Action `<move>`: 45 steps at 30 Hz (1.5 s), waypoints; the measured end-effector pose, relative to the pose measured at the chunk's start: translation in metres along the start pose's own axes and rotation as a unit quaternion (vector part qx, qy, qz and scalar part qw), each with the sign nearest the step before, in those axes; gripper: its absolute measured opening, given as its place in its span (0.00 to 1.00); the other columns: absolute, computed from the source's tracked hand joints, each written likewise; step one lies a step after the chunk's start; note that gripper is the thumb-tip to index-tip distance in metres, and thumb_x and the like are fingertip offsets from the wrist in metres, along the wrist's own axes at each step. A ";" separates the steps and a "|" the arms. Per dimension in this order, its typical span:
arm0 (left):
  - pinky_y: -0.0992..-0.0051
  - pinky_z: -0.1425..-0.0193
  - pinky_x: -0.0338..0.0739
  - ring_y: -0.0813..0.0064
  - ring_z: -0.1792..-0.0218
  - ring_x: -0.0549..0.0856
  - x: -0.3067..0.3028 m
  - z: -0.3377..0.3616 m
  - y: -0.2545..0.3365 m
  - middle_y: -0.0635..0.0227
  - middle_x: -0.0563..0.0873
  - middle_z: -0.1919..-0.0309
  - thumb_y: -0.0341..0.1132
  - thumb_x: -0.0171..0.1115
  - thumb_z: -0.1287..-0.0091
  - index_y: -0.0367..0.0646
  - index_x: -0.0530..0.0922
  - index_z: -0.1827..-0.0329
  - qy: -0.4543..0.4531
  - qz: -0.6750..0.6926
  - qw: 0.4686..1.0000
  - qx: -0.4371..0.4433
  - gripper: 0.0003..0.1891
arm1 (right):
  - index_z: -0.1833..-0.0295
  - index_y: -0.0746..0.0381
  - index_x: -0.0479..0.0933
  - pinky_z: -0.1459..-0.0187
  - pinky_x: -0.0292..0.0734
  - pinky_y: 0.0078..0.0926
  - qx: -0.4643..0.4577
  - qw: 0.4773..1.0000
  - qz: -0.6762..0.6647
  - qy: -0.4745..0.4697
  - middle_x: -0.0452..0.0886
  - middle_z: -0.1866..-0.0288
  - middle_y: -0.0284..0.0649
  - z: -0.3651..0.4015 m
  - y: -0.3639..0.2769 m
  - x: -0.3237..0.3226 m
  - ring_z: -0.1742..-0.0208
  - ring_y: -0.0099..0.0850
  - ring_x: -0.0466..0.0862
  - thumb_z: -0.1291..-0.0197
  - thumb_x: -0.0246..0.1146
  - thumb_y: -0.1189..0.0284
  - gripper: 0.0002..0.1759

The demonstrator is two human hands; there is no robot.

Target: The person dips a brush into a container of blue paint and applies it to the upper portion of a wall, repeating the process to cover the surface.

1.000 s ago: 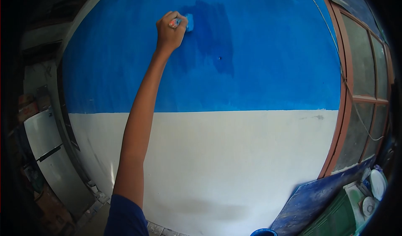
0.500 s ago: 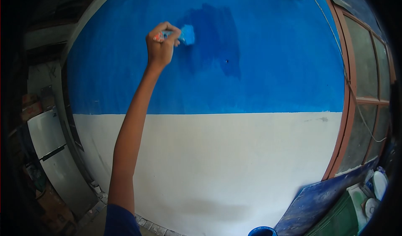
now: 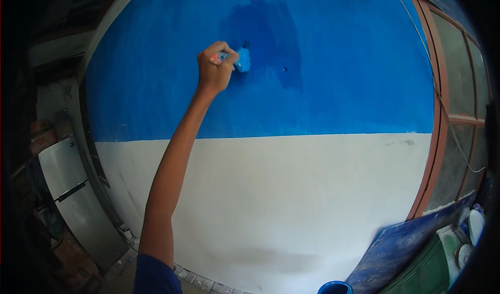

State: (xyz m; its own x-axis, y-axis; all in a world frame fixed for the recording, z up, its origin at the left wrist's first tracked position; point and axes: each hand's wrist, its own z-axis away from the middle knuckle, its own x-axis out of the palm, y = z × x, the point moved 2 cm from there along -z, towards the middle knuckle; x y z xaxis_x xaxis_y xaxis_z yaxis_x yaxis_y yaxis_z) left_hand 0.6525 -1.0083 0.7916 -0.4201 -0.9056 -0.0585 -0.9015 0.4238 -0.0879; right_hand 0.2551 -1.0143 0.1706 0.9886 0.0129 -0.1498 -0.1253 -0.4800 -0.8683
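My left hand (image 3: 214, 70) is raised high against the wall, its fingers closed around a paintbrush (image 3: 242, 60). The brush's bristle end is coated in light blue and points right, touching or very close to the blue upper wall (image 3: 354, 85). Part of its paint-smeared handle, with a reddish patch, shows between my fingers. Right beside the brush is a darker blue, wet-looking patch (image 3: 273, 38) with a small dark hole (image 3: 285, 69) near its lower right. Below a straight line, the wall is white (image 3: 302, 190). My right hand is out of view.
A blue-rimmed bucket (image 3: 335, 288) stands at the bottom edge. To the left is a silver refrigerator (image 3: 86, 210) with boxes around it. On the right are a brown-framed window (image 3: 453, 70), a hanging cord (image 3: 416, 28), a blue-painted board (image 3: 401, 247) and a green container (image 3: 424, 268).
My left hand and the brush have moved right and down in view, along the left side of the dark patch. The camera view has shifted slightly.
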 end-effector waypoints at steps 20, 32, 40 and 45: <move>0.77 0.73 0.72 0.77 0.75 0.87 0.024 -0.144 0.010 0.67 0.82 0.80 0.33 0.64 0.36 0.38 0.81 0.71 0.054 -0.043 0.998 -0.010 0.08 | 0.25 0.63 0.54 0.49 0.79 0.42 -0.003 1.000 0.001 0.008 0.79 0.47 0.55 0.006 0.001 0.002 0.48 0.45 0.82 0.72 0.82 0.55 0.67; 0.78 0.78 0.71 0.78 0.84 0.79 0.017 -0.001 0.023 0.66 0.77 0.85 0.25 0.62 0.39 0.36 0.74 0.78 -0.035 0.018 0.996 -0.076 0.10 | 0.25 0.65 0.56 0.47 0.79 0.43 -0.010 1.000 -0.011 -0.003 0.79 0.46 0.56 0.028 0.003 0.005 0.46 0.46 0.82 0.75 0.83 0.52 0.69; 0.79 0.75 0.73 0.79 0.79 0.81 0.001 0.045 0.059 0.67 0.80 0.77 0.25 0.63 0.38 0.36 0.74 0.76 -0.104 0.002 0.994 -0.038 0.09 | 0.26 0.66 0.57 0.46 0.78 0.44 -0.020 0.999 -0.027 0.006 0.79 0.45 0.56 0.043 -0.004 0.010 0.45 0.47 0.81 0.77 0.83 0.50 0.70; 0.76 0.77 0.71 0.78 0.80 0.80 0.010 0.011 0.048 0.66 0.78 0.79 0.26 0.64 0.37 0.35 0.74 0.75 0.026 0.051 0.997 0.058 0.10 | 0.26 0.66 0.58 0.45 0.78 0.44 -0.013 1.000 -0.016 0.020 0.79 0.45 0.57 0.052 -0.004 0.002 0.45 0.48 0.81 0.78 0.84 0.49 0.71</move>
State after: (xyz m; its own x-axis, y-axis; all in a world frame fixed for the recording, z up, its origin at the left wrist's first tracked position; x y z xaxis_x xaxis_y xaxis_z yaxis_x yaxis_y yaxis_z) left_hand 0.6061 -0.9967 0.7756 -0.5163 -0.8561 -0.0226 -0.8370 0.5100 -0.1982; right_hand 0.2535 -0.9670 0.1497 0.9947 -0.0063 -0.1023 -0.0915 -0.5032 -0.8593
